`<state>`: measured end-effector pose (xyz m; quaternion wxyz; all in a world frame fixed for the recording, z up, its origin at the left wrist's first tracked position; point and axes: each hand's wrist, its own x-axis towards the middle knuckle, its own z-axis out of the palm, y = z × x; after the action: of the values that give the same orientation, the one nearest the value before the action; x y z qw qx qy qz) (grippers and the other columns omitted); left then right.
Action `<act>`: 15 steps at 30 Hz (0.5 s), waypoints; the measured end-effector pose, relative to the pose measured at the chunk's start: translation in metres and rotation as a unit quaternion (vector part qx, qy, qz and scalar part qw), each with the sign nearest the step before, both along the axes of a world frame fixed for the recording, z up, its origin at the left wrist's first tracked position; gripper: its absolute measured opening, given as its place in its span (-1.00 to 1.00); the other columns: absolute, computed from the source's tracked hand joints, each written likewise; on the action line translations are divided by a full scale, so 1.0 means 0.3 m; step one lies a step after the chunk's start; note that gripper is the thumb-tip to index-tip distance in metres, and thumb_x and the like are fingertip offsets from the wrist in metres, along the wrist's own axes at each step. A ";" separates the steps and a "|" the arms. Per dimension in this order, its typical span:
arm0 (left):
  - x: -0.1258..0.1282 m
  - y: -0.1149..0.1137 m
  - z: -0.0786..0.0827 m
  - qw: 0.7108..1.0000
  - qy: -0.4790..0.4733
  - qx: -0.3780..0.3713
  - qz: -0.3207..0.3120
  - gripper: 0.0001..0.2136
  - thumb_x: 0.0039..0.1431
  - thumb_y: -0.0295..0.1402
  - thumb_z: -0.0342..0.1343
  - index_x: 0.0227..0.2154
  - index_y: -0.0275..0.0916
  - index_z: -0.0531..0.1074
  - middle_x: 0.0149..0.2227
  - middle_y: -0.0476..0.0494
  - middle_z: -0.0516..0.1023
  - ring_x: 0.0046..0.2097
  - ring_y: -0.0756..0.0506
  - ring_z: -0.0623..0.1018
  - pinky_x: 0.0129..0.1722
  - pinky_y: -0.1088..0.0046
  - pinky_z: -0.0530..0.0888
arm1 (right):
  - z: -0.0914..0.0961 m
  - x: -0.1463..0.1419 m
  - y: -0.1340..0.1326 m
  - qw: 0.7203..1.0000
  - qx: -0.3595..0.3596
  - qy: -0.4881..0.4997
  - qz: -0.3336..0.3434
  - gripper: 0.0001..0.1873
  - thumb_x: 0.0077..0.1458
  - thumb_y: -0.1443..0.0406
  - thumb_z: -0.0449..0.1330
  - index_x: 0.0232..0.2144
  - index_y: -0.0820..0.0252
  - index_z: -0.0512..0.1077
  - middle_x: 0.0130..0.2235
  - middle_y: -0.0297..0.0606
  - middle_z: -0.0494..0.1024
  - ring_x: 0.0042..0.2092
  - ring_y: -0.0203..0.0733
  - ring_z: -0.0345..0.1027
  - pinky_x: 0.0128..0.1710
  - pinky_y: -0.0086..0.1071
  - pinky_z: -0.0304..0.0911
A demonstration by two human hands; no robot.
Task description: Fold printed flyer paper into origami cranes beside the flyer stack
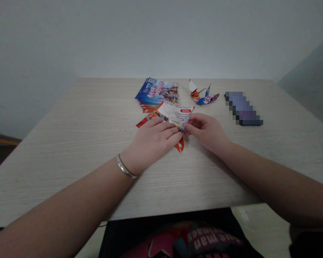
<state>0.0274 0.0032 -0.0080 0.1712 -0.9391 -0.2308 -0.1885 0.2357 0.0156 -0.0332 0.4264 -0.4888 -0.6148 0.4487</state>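
Printed paper, red, orange and white, makes up the partly folded sheet (174,111) near the middle of the tabletop (78,143). From the right hand (206,130) it lies toward ten o'clock; from the left hand (157,138), toward one. Both hands touch it, so neither is nearer. Its long axis is hard to tell, since the left hand covers its middle; visible tips point to nine, two and five o'clock. The right thumb and forefinger pinch its two o'clock edge, while the left hand lies flat over it, fingers stretched and unclenched.

Counted: one sheet under the hands; one pile of leaflets (159,91) at eleven o'clock from it, too overlapped to number; seemingly one folded paper bird (208,99) at two; one phone (243,107), blurred out, between two and three; and one bracelet (125,166) on the left wrist.
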 end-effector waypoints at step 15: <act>0.004 0.020 -0.038 0.991 0.009 -0.119 -0.064 -0.82 0.25 -0.46 0.14 -0.10 -0.23 0.49 -0.11 -0.13 0.65 -0.03 -0.15 0.58 0.08 0.21 0.37 | -0.003 0.014 -0.002 0.993 0.049 -0.106 0.003 -0.85 0.05 0.17 0.25 -0.46 0.11 0.45 -0.44 -0.31 0.54 -0.40 -0.19 0.42 -0.39 -0.28 0.35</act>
<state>0.0285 0.0091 -0.0196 0.0478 -0.9673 -0.1893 -0.1621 0.2398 0.0149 -0.0341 0.3808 -0.5104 -0.6791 0.3650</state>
